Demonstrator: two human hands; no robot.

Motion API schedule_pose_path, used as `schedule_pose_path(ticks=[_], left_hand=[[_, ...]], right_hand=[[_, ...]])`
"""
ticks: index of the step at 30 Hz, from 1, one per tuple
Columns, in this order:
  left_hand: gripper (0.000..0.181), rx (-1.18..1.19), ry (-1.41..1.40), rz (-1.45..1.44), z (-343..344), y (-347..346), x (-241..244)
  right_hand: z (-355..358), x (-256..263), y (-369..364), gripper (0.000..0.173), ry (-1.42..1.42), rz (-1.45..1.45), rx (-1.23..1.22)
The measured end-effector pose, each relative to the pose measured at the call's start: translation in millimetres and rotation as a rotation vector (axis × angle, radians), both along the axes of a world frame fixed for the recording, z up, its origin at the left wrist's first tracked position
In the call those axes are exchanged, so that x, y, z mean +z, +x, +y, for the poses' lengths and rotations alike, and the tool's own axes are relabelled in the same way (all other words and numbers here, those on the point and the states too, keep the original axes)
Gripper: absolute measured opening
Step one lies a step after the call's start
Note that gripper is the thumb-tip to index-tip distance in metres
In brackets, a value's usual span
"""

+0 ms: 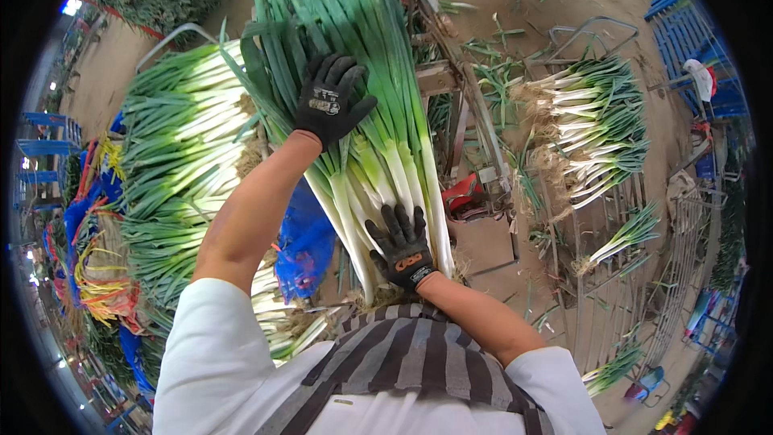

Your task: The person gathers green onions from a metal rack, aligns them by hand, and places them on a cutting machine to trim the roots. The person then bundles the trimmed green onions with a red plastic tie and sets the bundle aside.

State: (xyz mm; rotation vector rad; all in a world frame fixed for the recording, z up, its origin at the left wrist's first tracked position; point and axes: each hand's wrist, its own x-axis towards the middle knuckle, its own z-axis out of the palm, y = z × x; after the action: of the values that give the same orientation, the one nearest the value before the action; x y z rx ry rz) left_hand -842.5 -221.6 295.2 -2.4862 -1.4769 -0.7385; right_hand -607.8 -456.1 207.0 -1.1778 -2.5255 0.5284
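A large bundle of long green onions [386,109] lies before me, green leaves away from me and white stalks with roots near my waist. My left hand [333,96], in a black work glove, rests on the green leaves with its fingers spread a little. Lower down, my right hand [401,248], also in a black glove, lies palm down across the white stalks, fingers apart. Neither hand is closed around the stalks. A striped apron [410,350] covers my front, and the roots reach close to it.
More green onions [175,175] are stacked at the left, near a blue net bag [305,241]. A metal frame [483,127] stands right of the bundle. Further right, smaller green onions [604,127] lie on a slatted metal rack [604,284]. Loose leaves litter the floor.
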Motion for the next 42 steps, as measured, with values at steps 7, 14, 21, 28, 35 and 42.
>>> schedule_pose_path(ticks=[7,14,21,28,35,42], left_hand=[[0.049,0.017,0.077,-0.07,16.3,-9.5,-44.7],[0.048,0.105,0.073,0.103,4.9,-14.4,-17.8],[0.054,0.054,0.357,-0.255,-17.3,-15.5,38.2],[0.077,0.758,0.161,-0.856,-65.0,-130.1,-31.1],[0.094,0.537,-0.028,-0.573,-31.3,-74.3,-34.0],[0.099,0.792,-0.073,-0.276,34.0,17.1,-36.0]], right_hand=[[5.3,-16.3,-5.3,0.07,-0.021,0.039,-0.003],[-11.2,43.2,-29.8,0.058,0.028,-0.158,0.311],[-25.2,21.8,-37.0,0.026,0.009,-0.329,0.25],[17.4,89.7,-1.0,0.032,0.2,-0.054,0.036],[-35.8,16.9,12.9,0.057,0.025,-0.347,0.196],[-35.9,22.5,14.7,0.061,0.169,-0.195,0.301]])
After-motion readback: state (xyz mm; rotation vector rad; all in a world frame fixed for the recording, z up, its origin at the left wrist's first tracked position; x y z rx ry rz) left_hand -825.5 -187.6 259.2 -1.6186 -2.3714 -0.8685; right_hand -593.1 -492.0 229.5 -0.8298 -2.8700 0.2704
